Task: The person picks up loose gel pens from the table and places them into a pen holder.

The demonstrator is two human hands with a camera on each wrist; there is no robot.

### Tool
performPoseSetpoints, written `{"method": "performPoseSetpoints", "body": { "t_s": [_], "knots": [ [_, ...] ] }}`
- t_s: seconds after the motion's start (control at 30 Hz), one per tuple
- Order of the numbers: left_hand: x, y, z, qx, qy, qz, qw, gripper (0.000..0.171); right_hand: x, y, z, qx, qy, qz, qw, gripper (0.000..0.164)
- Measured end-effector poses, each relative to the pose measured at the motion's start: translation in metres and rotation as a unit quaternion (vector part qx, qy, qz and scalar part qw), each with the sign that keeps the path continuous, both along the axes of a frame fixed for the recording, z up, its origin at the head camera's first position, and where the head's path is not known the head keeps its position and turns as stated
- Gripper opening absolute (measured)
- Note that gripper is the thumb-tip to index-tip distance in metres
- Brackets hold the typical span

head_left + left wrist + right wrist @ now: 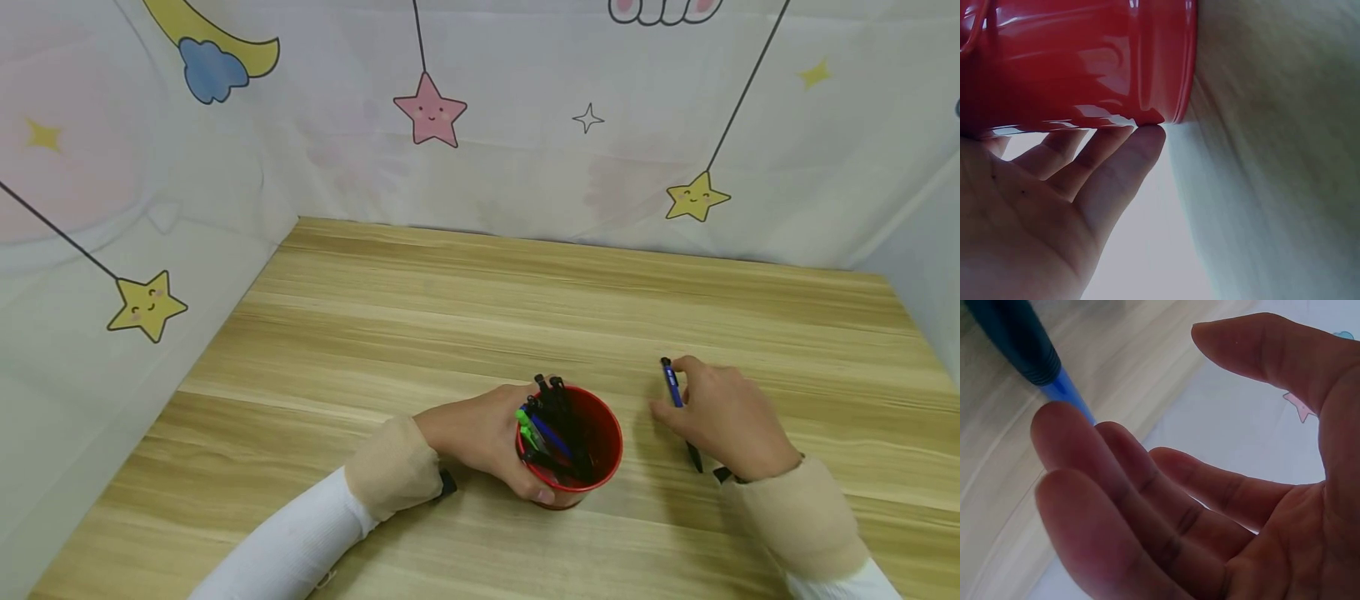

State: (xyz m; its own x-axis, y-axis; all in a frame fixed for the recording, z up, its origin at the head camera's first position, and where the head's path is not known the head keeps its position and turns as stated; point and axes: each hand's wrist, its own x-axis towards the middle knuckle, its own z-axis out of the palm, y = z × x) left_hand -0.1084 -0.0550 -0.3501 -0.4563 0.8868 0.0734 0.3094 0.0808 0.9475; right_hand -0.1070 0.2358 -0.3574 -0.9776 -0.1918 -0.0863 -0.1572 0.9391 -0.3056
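My left hand (487, 429) grips a red cup (611, 437) from its left side, thumb at the front. Several pens, mostly black with green and blue ones among them, lean inside toward the cup's left rim. In the left wrist view, fingertips touch the glossy side of the cup near its base. To the right, a blue pen (672, 387) with black ends lies on the table. Over it is my right hand (731, 417), thumb and fingers spread apart, the thumb hiding the pen's middle. The right wrist view shows the pen's dark grip (1016, 344) just beyond relaxed fingers.
The wood-grain table (450, 300) stretches back to a white cloth (525, 183) printed with stars, a moon and a cloud. More of that cloth hangs along the left and right sides. Beige cuffs (393, 467) cover both wrists.
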Motion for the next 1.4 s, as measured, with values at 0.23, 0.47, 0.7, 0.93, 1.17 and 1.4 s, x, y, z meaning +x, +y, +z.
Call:
{"method": "performPoseSetpoints", "body": {
  "t_s": [0.23, 0.47, 0.7, 0.93, 1.17, 1.4],
  "knots": [
    [0.000, 0.000, 0.000, 0.001, -0.005, 0.000, 1.0000, 0.077, -0.002, 0.002, 0.000, 0.007, -0.006, -0.005, 1.000, 0.060],
    [0.001, 0.001, 0.001, 0.002, -0.006, -0.001, 1.0000, 0.077, -0.003, 0.003, -0.003, 0.022, -0.004, -0.010, 1.000, 0.055],
    [0.001, 0.001, 0.002, 0.001, -0.007, -0.004, 1.0000, 0.075, -0.005, 0.005, -0.011, 0.028, 0.016, -0.005, 0.999, 0.032],
    [0.001, 0.001, 0.002, 0.002, -0.012, -0.005, 0.9999, 0.075, -0.008, 0.008, -0.018, 0.024, 0.042, 0.013, 0.999, 0.027],
    [-0.001, 0.001, -0.001, 0.006, -0.011, -0.005, 0.9999, 0.077, -0.010, 0.010, -0.018, 0.019, 0.017, 0.013, 1.000, 0.016],
    [-0.001, 0.002, -0.003, 0.010, -0.018, -0.011, 0.9997, 0.077, -0.010, 0.010, -0.017, 0.009, -0.008, 0.012, 1.000, 0.019]
  ]
}}
